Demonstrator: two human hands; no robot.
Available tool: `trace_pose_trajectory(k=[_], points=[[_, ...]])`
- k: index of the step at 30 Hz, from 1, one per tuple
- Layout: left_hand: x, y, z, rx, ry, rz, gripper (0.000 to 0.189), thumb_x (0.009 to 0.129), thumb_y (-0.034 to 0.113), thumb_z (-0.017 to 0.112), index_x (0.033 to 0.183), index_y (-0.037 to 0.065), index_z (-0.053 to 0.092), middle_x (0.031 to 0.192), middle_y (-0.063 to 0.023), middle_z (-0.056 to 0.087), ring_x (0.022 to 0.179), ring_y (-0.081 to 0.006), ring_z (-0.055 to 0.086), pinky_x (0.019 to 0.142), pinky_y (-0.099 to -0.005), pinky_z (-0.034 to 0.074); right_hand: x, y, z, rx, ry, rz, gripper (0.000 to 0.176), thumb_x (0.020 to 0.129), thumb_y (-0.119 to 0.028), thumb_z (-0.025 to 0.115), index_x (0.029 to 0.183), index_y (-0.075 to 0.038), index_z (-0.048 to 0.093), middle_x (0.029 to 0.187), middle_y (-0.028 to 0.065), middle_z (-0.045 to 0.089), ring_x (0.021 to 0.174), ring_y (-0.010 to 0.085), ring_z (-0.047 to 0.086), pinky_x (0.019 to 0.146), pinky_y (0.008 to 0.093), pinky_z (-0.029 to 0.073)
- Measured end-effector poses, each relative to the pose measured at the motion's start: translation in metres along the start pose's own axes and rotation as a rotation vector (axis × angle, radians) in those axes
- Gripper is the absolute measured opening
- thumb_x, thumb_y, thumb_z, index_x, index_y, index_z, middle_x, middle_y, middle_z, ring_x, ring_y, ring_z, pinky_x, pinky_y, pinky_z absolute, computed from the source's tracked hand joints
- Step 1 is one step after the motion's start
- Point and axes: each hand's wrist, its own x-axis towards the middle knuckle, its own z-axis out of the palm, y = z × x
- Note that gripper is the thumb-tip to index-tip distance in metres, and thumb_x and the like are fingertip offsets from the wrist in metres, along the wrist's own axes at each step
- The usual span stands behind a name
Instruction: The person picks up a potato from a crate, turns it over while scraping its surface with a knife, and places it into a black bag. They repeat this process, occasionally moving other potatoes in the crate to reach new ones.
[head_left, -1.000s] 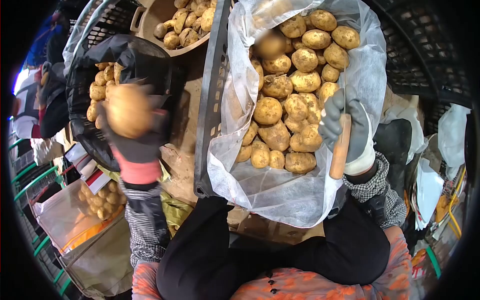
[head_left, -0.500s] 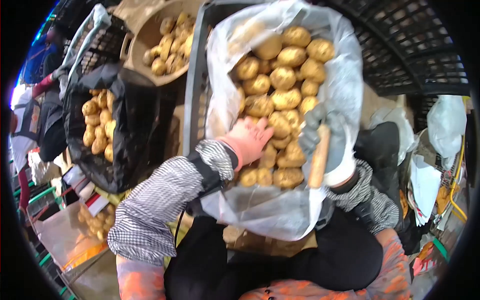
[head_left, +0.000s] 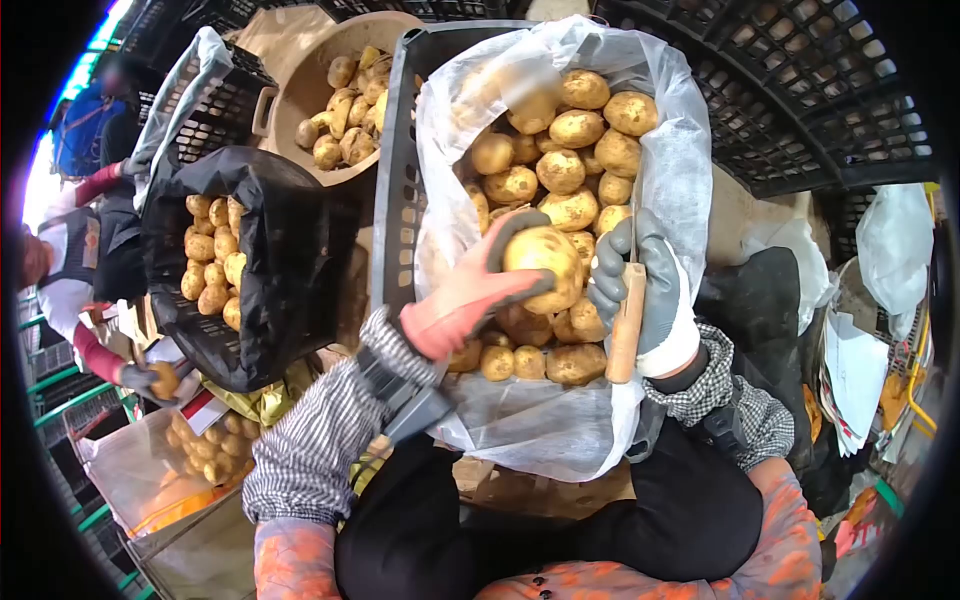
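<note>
My left hand [head_left: 455, 305], in a pink glove with dark fingertips, is wrapped round a large yellow potato [head_left: 543, 262] lifted above the others. My right hand [head_left: 660, 295], in a grey-and-white glove, is closed on a knife [head_left: 627, 335]. The knife's wooden handle points towards me, and its thin blade points away beside the potatoes. Beneath both hands stands a dark plastic crate [head_left: 391, 190] lined with a whitish plastic bag [head_left: 680, 140]. Several soil-marked potatoes [head_left: 562, 172] fill the bag; my hands hide some of them.
To the left are a round tan basin [head_left: 290, 110] of potatoes and a black-lined container [head_left: 290, 270] with more potatoes. Black slatted crates [head_left: 790, 90] stand at the upper right. A co-worker [head_left: 85, 250] is at the far left, holding something in a gloved hand.
My left hand has risen from among the potatoes and now grips a large one, turned towards the knife. The knife's blade now shows more clearly. The co-worker's lower arm has come into view.
</note>
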Motion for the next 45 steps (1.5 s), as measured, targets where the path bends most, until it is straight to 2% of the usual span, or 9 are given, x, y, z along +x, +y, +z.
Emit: trace_pose_trajectory(k=[5,13,15,17,18,22,34,37,45], points=[[-0.057,0.001,0.0,-0.658,0.033,0.041,0.08,0.079,0.016,0.068,0.144,0.009,0.021,0.133,-0.0134,0.043,0.124,-0.0283,0.045,0.104,-0.0421,0.039,-0.01,-0.002,0.016,-0.439,-0.281,0.121,0.018,0.092,-0.023,0.045,0.094,-0.005,0.049,0.074,0.0048,0.053,0.061,0.0117,0.05,0.05,0.0239,0.04],[-0.065,-0.016,-0.006,-0.306,0.184,0.108,0.074,0.074,0.013,0.069,0.138,0.005,0.033,0.126,-0.0047,0.046,0.114,-0.013,0.045,0.096,-0.0264,0.038,-0.008,0.01,0.017,-0.713,-0.303,0.4,0.029,0.092,-0.024,0.054,0.106,0.001,0.053,0.075,0.0024,0.057,0.064,0.0086,0.053,0.056,0.0239,0.044],[-0.068,-0.019,-0.01,-0.312,0.193,0.068,0.072,0.074,0.012,0.069,0.138,0.005,0.034,0.124,-0.0046,0.047,0.113,-0.0126,0.046,0.095,-0.0259,0.038,-0.007,0.017,0.007,-0.846,-0.336,0.327,0.029,0.091,-0.024,0.055,0.103,0.002,0.053,0.073,0.0038,0.057,0.064,0.0094,0.053,0.056,0.0249,0.045],[-0.071,-0.022,-0.011,-0.321,0.213,0.0,0.069,0.074,0.009,0.067,0.136,0.005,0.036,0.121,-0.0044,0.049,0.11,-0.0117,0.046,0.092,-0.0249,0.039,-0.005,0.019,0.005,-1.322,-0.652,-0.417,0.035,0.089,-0.024,0.056,0.11,0.004,0.053,0.072,0.0053,0.057,0.065,0.0111,0.056,0.055,0.0272,0.046],[-0.07,-0.021,-0.01,-0.327,0.215,-0.001,0.069,0.074,0.009,0.067,0.136,0.005,0.036,0.121,-0.0044,0.049,0.11,-0.0117,0.046,0.092,-0.0249,0.039,-0.001,0.011,0.015,-1.405,-0.756,0.04,0.034,0.089,-0.026,0.057,0.109,0.002,0.055,0.073,0.0051,0.058,0.068,0.0106,0.059,0.054,0.0278,0.046],[-0.07,-0.011,-0.005,-0.246,0.228,0.03,0.065,0.08,0.014,0.066,0.136,0.005,0.034,0.121,-0.0051,0.048,0.109,-0.0121,0.047,0.094,-0.0263,0.039,-0.015,0.022,0.012,-0.504,-0.232,0.485,0.026,0.09,-0.03,0.058,0.09,-0.005,0.054,0.073,0.0014,0.056,0.064,0.0068,0.053,0.052,0.0229,0.043],[-0.066,-0.011,0.01,-0.264,0.229,-0.075,0.064,0.081,0.005,0.065,0.136,0.009,0.031,0.124,-0.0057,0.045,0.112,-0.0137,0.048,0.096,-0.0283,0.041,-0.009,0.01,0.026,-1.54,-0.275,-0.294,0.039,0.073,-0.02,0.075,0.093,0.006,0.054,0.073,0.0153,0.057,0.059,0.0256,0.05,0.059,0.0327,0.044],[-0.064,-0.02,0.005,-0.194,0.182,0.012,0.061,0.085,0.013,0.059,0.138,0.006,0.029,0.127,-0.0082,0.046,0.109,-0.0163,0.051,0.089,-0.0292,0.045,-0.003,0.032,0.0,-1.279,-0.203,-0.446,0.037,0.079,-0.027,0.071,0.096,0.003,0.056,0.069,0.0178,0.056,0.061,0.0345,0.055,0.057,0.0392,0.045],[-0.07,-0.015,0.0,-0.473,0.072,0.04,0.072,0.081,0.022,0.063,0.139,0.003,0.026,0.13,-0.0133,0.045,0.12,-0.0238,0.048,0.1,-0.0359,0.041,-0.008,0.011,0.015,-0.383,-0.019,0.221,0.043,0.088,-0.009,0.055,0.128,-0.002,0.039,0.093,0.0023,0.053,0.073,0.0069,0.049,0.061,0.0205,0.044]])
